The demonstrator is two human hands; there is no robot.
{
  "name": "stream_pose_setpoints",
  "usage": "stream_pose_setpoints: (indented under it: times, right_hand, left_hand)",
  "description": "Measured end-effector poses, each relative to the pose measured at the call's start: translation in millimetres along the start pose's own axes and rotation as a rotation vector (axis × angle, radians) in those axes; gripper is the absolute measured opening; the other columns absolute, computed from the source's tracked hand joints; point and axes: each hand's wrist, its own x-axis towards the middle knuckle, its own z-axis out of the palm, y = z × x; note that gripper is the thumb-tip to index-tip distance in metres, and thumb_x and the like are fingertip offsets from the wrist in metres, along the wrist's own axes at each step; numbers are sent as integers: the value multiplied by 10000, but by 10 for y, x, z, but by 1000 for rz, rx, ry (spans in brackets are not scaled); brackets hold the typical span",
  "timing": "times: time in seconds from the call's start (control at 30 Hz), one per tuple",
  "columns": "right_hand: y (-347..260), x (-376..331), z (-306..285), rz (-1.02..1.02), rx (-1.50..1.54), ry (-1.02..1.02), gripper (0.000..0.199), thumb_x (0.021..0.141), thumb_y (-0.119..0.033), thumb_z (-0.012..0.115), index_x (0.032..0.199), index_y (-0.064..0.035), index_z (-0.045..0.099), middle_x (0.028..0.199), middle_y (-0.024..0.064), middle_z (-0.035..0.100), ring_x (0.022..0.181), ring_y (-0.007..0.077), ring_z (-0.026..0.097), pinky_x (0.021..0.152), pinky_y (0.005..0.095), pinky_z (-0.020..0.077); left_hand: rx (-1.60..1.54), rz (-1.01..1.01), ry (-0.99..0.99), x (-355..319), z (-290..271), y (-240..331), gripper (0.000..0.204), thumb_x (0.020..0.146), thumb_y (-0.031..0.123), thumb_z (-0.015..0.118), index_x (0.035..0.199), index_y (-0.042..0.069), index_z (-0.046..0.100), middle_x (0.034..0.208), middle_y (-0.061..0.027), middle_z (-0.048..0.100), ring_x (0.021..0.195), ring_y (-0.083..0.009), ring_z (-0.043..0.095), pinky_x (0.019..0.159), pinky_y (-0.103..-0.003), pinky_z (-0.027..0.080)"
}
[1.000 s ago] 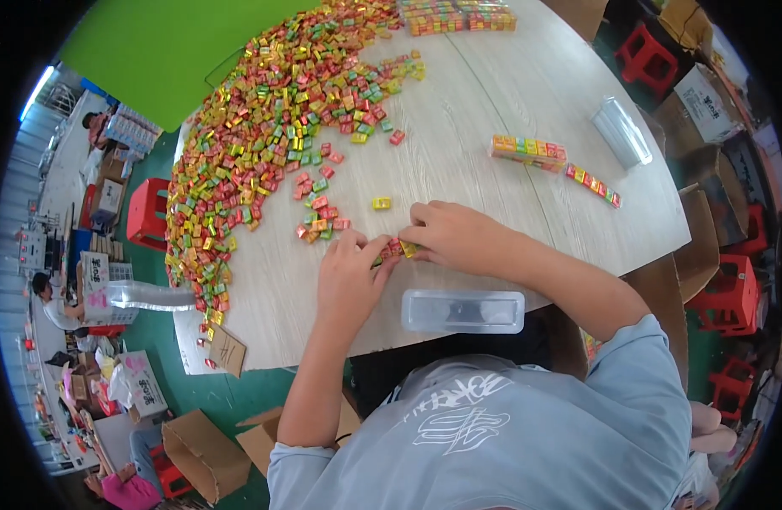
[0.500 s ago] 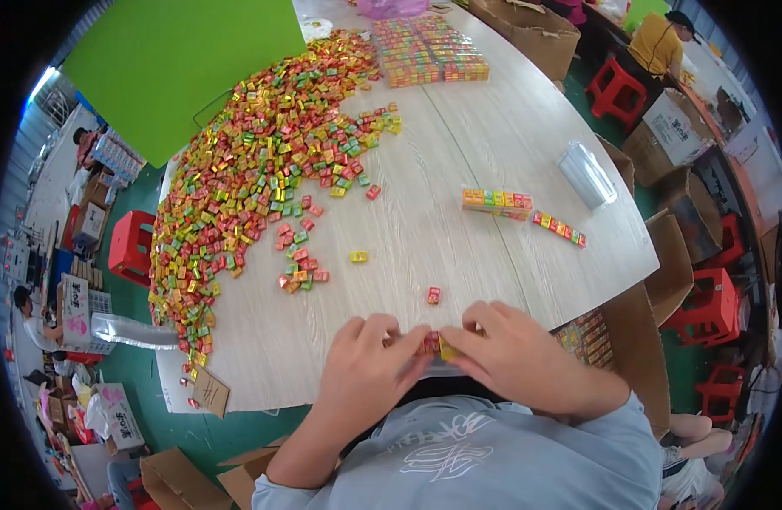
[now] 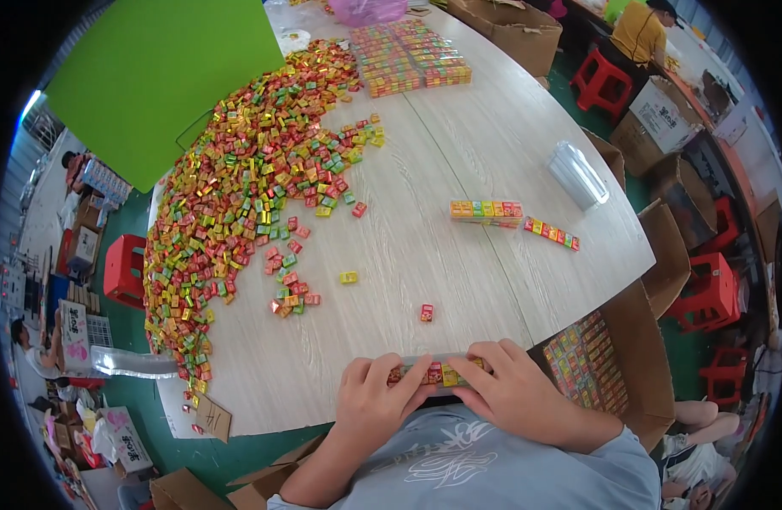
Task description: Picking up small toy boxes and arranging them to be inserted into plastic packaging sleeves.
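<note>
Pale table, left hand and right hand pinching a packet row running sideways

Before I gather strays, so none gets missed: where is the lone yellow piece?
In the head view, the lone yellow piece lies left of centre, between a loose cluster on its left and a single red piece on its right.

Left hand and right hand hold a packet row together.
</note>
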Motion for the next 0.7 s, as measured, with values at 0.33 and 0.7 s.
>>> stream_pose_setpoints:
  times: [0.33,0.7]
  right_hand:
    - [-18,-262,350,-5,-174,223,482,841,-210,819,1273,-65,663,1232,89,617,983,258,601,874,356,514]
    - [65,131,529,-60,-103,250,442,844,-147,813,1257,-59,683,1270,99,618,1033,294,607,901,404,507]
  left_hand:
    - [71,-2,160,-340,285,27,467,905,490,739,1238,163,767,1215,-62,626,1015,-222,556,903,-390,418]
    - [229,-85,185,-413,272,-189,364,963,392,717,1262,187,752,1342,-56,607,1179,-273,472,964,-401,437]
